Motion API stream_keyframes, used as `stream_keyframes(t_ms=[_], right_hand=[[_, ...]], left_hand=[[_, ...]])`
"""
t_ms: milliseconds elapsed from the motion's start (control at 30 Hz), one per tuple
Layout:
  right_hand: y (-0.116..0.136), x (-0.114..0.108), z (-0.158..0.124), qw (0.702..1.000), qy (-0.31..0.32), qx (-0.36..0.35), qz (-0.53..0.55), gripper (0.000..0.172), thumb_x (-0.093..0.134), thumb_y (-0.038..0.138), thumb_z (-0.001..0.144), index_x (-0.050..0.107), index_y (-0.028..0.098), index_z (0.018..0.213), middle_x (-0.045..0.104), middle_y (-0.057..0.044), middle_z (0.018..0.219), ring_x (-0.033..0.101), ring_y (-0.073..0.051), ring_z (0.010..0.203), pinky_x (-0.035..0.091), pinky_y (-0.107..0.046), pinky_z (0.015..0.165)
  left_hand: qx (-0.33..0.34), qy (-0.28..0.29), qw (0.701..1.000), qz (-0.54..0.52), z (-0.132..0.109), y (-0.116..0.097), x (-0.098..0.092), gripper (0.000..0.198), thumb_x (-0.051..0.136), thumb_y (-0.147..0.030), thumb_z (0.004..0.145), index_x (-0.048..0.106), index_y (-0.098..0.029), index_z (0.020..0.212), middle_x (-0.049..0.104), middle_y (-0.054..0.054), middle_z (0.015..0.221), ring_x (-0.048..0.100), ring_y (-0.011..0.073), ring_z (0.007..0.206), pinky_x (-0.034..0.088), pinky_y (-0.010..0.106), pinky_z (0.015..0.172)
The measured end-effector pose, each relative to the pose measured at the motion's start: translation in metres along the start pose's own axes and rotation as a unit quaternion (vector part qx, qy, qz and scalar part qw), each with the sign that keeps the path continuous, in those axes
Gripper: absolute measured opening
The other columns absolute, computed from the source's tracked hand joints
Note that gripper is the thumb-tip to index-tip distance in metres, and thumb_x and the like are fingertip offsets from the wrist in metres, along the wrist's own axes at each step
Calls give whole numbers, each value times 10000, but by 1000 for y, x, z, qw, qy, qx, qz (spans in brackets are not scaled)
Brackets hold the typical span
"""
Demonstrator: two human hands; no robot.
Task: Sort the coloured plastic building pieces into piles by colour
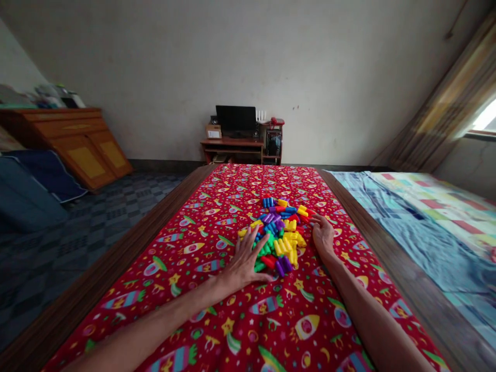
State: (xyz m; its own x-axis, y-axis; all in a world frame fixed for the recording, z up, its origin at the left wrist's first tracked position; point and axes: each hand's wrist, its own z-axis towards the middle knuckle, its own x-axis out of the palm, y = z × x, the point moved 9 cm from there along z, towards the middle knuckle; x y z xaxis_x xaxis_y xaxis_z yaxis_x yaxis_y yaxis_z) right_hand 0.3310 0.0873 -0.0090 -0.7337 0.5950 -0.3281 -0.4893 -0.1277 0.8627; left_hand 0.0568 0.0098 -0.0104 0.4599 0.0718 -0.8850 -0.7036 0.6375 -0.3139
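A loose pile of coloured plastic building pieces (284, 246) in yellow, red, blue, green and purple lies on a red cloth (232, 320) printed with rockets and stars. Each looks like short rounded tubes joined side by side. My left hand (246, 261) lies over the pile's left side, fingers spread, touching green pieces (267, 242) and covering some others. Along the right edge, my right hand (323, 236) is loosely curved, its fingertips by the red pieces (305, 219). No piece shows clearly gripped in either hand. A purple piece (283, 266) sits at the near edge.
The cloth covers a long surface with dark wooden edges (127, 268). To the right lies a bed with blue and patchwork covers (403, 232). A desk with a monitor (235, 121) stands at the far wall, a wooden cabinet (77, 147) at the left.
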Motion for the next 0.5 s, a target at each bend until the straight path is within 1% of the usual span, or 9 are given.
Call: stream_keyframes(t_ms=[67,133,233,300,333,367,400,433,500], right_hand=[[-1,1,-1,1000,2,6,22,414,401,281,712,689,147,977,734,-90,824,638,-209,675,478,-331,654],[-4,-1,0,999,0,11,48,432,397,297,732,678,138,1018,722,-78,791,614,-195,623,467,-312,604],[-4,-12,8,999,-18,-5,48,423,400,334,781,667,134,1041,714,-78,801,607,-194,643,474,-316,617],[-3,-17,19,999,-26,-24,24,422,410,391,826,671,146,1051,724,-100,890,636,-220,751,497,-358,709],[-2,-16,26,999,-22,-34,13,440,417,434,843,671,157,1072,724,-114,965,648,-240,838,501,-390,778],[0,-11,33,999,-10,-42,3,470,420,481,854,670,169,1100,714,-125,1048,647,-261,938,491,-424,852],[1,-2,39,999,13,-49,-4,509,410,528,863,667,179,1130,697,-133,1122,631,-279,1034,469,-454,922],[4,11,44,997,47,-54,-6,553,388,570,870,663,185,1156,679,-137,1178,604,-290,1117,441,-478,981],[10,44,48,990,126,-57,-3,640,325,634,883,661,181,1184,651,-143,1245,547,-301,1233,385,-502,1064]], left_hand=[[-14,8,1000,-13,34,1,9,1026,534,-786,714,156,-330,1551,49,149,1640,56,447,1476,146,703,1120],[-15,-15,999,-26,60,3,5,981,482,-791,753,207,-281,1546,117,164,1630,95,411,1484,93,686,1137],[-13,-104,993,-45,85,19,-21,755,290,-703,913,283,-254,1519,280,137,1591,218,306,1476,36,608,1179],[-34,-169,983,-69,99,43,-41,641,154,-585,986,354,-235,1484,369,119,1551,284,246,1456,74,537,1204],[-52,-185,977,-89,107,58,-47,624,123,-539,999,385,-217,1466,397,119,1534,297,227,1450,110,500,1209],[-71,-186,973,-115,118,74,-48,621,118,-515,1001,415,-200,1447,419,121,1519,299,217,1450,147,468,1210],[-93,-167,971,-144,130,89,-44,615,136,-506,998,437,-191,1431,446,120,1501,295,213,1452,159,448,1210],[-117,-133,969,-173,143,102,-36,609,164,-510,990,457,-190,1417,481,117,1474,302,214,1450,159,443,1210],[-127,-87,967,-201,168,117,-22,618,193,-528,973,489,-188,1396,565,116,1397,374,228,1415,226,450,1188]])
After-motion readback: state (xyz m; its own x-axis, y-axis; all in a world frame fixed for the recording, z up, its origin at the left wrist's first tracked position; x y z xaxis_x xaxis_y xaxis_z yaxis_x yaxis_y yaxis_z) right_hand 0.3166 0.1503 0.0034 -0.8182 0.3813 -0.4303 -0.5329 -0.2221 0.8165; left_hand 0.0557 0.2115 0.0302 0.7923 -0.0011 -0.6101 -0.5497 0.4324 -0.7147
